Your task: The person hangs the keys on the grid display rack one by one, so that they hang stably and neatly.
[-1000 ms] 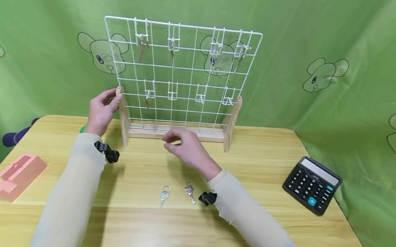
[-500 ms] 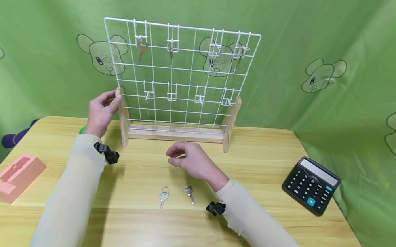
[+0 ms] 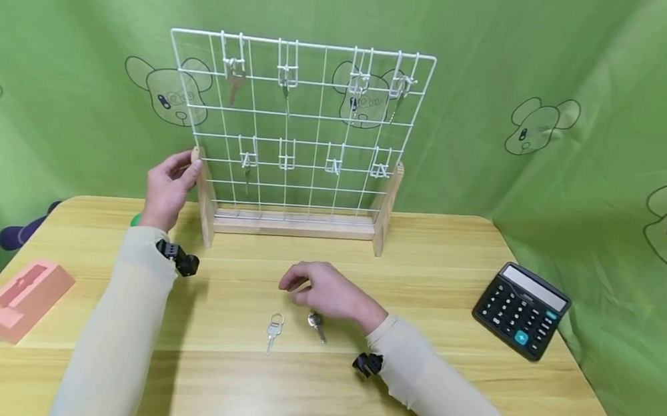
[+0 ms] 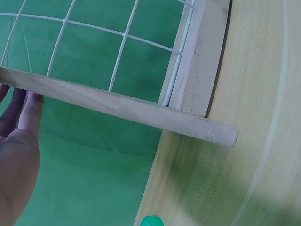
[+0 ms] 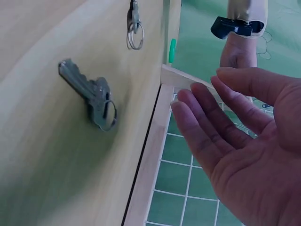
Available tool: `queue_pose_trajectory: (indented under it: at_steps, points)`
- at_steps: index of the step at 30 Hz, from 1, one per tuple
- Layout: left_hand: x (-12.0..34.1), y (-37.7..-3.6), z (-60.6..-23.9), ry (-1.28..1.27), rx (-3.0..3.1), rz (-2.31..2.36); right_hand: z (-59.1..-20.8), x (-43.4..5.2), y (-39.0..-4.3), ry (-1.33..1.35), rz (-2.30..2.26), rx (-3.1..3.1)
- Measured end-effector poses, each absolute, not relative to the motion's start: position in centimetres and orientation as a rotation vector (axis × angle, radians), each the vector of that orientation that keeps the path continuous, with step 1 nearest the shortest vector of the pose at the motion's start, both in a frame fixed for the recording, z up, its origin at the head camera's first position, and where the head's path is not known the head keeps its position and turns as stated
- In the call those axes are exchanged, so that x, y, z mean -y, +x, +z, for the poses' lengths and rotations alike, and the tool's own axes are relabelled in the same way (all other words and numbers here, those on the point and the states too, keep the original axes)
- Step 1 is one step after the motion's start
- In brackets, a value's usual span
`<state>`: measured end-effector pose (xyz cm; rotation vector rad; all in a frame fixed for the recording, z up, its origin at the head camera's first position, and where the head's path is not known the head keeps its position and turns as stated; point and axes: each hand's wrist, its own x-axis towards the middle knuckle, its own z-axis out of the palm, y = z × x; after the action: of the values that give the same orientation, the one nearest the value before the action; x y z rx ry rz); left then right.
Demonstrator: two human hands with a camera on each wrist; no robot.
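Empty right hand (image 3: 328,292) above two keys (image 3: 273,331)

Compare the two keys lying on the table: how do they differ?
The left key has a pale squarish head and a large open ring, and lies nearly straight toward the camera; the right key is darker with a rounder head and lies slanted. The right hand hovers just above the right key, while the left key lies clear of it. Both lie flat on the wooden table.
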<state>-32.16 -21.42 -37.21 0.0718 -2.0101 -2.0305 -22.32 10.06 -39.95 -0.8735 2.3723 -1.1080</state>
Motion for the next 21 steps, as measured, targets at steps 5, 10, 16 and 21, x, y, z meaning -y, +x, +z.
queue_pose_trajectory:
  at_steps: [5,10,16,21]
  points:
    - [21.5,-32.3,-37.4,0.072,2.002,-2.048,-40.5,-9.9,-22.1,-0.909,-1.059,-2.354]
    - [21.4,-32.4,-37.4,0.074,2.001,-2.047,-41.0,-9.8,-21.7,-0.949,-0.987,-2.379]
    - [21.2,-32.2,-37.2,0.070,2.004,-2.024,-41.6,-9.5,-21.5,-0.968,-0.909,-2.425]
    - [21.2,-32.0,-37.2,0.061,1.995,-2.020,-41.9,-9.1,-21.3,-0.995,-0.875,-2.434]
